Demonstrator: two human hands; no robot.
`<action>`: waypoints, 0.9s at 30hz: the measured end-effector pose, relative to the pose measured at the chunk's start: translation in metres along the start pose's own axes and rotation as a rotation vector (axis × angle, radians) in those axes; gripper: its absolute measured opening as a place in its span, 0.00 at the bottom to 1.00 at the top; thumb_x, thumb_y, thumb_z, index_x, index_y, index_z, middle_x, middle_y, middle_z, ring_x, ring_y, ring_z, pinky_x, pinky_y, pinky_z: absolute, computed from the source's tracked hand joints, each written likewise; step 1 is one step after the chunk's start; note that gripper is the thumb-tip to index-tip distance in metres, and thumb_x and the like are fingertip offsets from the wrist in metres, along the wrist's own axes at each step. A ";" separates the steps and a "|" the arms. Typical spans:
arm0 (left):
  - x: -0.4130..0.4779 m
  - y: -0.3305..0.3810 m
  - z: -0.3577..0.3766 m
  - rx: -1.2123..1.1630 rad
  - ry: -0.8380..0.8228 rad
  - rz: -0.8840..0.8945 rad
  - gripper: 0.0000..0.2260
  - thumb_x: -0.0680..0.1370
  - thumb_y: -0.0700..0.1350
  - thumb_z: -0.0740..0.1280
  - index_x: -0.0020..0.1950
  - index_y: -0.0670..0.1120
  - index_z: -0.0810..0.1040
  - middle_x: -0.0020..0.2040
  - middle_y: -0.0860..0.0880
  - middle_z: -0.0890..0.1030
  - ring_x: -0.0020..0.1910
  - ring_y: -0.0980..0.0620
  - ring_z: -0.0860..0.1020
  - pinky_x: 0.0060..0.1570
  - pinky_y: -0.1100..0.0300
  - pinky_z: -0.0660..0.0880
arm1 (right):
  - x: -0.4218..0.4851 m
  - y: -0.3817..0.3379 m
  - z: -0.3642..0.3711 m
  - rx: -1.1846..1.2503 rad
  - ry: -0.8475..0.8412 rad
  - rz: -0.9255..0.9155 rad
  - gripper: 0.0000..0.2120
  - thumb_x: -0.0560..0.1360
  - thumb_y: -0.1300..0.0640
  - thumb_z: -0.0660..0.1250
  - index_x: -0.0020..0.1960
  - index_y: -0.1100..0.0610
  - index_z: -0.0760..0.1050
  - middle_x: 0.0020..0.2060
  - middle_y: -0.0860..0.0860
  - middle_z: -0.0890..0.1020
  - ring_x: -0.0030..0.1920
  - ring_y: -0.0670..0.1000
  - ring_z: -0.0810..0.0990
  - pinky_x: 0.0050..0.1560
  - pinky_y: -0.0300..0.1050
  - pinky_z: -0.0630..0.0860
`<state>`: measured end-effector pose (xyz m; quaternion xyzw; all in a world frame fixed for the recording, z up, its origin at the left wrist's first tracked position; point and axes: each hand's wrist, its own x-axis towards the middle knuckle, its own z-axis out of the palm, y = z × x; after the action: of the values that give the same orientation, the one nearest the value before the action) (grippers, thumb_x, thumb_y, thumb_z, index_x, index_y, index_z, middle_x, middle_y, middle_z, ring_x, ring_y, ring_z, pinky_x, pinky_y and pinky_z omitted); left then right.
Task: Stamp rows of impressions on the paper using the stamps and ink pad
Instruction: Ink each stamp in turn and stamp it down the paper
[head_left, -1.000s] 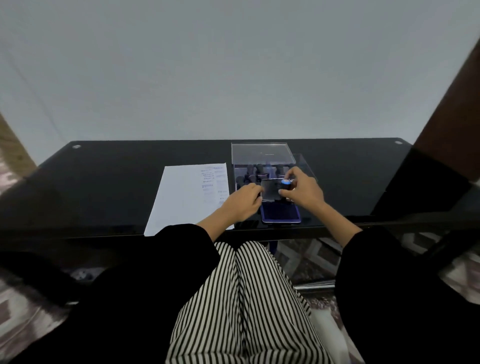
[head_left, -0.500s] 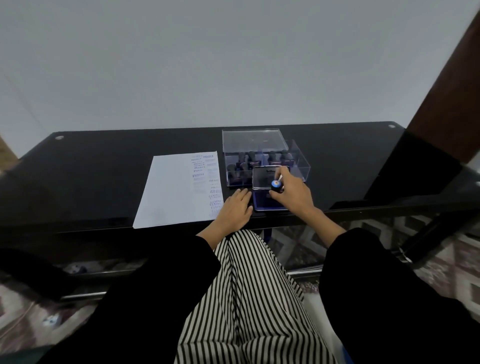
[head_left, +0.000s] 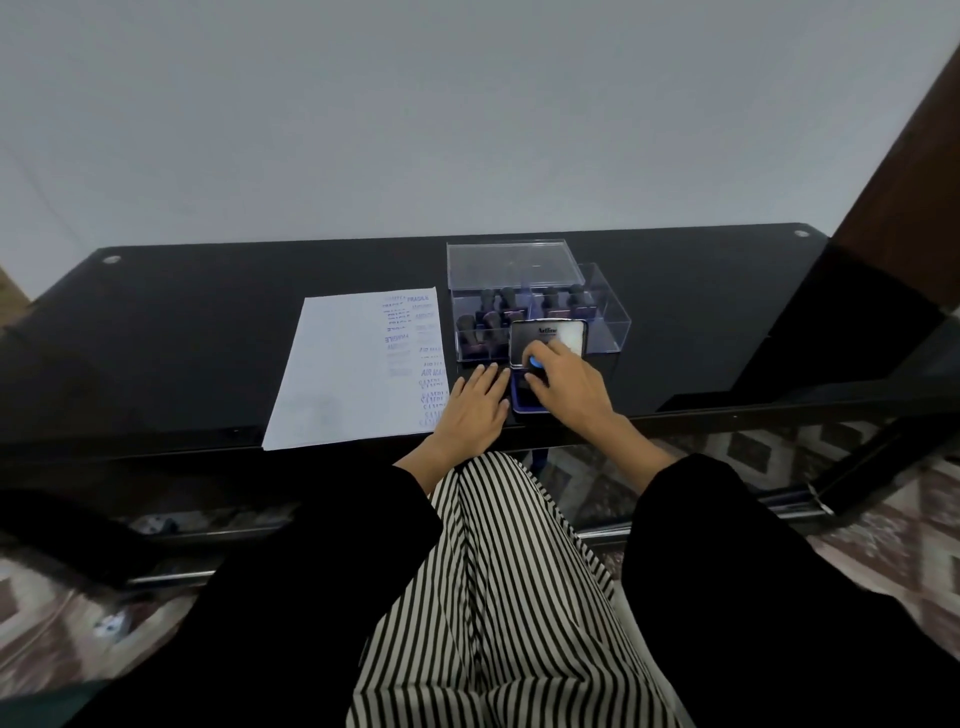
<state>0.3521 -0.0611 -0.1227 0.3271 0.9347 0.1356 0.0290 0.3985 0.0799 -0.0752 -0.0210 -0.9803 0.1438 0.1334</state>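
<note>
Paper (head_left: 343, 364) lay flat on the black table (head_left: 208, 322), and the inking was under way beside it.

Its right-hand column already carried blue-violet impressions down to the near edge, so the sheet sat close to the tools for a short carry. Behind stood the clear stamp box (head_left: 602, 312), lid off, spare stamps upright within reach. Before it the ink pad (head_left: 519, 402) was open, lid tipped up out of the way. Left hand (head_left: 470, 410) rested flat between paper and pad, fingers together, likely steadying things. Right hand (head_left: 569, 389) had its fingers clamped on the blue-topped stamp (head_left: 534, 362), pressed down on the pad to load ink.
</note>
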 end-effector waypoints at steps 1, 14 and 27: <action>0.000 0.000 0.001 0.006 0.000 0.003 0.23 0.83 0.48 0.48 0.77 0.44 0.50 0.78 0.46 0.52 0.77 0.48 0.49 0.75 0.50 0.48 | 0.000 -0.001 0.002 -0.008 -0.014 -0.009 0.07 0.78 0.57 0.60 0.55 0.56 0.68 0.52 0.54 0.76 0.48 0.55 0.77 0.40 0.47 0.73; 0.000 0.001 -0.002 0.057 -0.016 0.005 0.23 0.83 0.48 0.47 0.77 0.44 0.49 0.78 0.45 0.51 0.77 0.47 0.49 0.75 0.49 0.49 | -0.003 -0.009 0.033 -0.111 0.206 0.030 0.06 0.78 0.61 0.57 0.53 0.60 0.70 0.47 0.55 0.76 0.47 0.56 0.75 0.38 0.47 0.70; 0.001 0.001 -0.003 0.057 -0.041 0.002 0.23 0.83 0.47 0.47 0.77 0.44 0.49 0.78 0.45 0.51 0.77 0.46 0.48 0.75 0.48 0.48 | 0.000 -0.009 0.034 -0.064 0.195 0.060 0.05 0.79 0.60 0.55 0.52 0.58 0.68 0.49 0.54 0.76 0.49 0.55 0.75 0.48 0.51 0.69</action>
<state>0.3515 -0.0602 -0.1192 0.3315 0.9371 0.1023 0.0390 0.3897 0.0620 -0.1036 -0.0684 -0.9658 0.1135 0.2230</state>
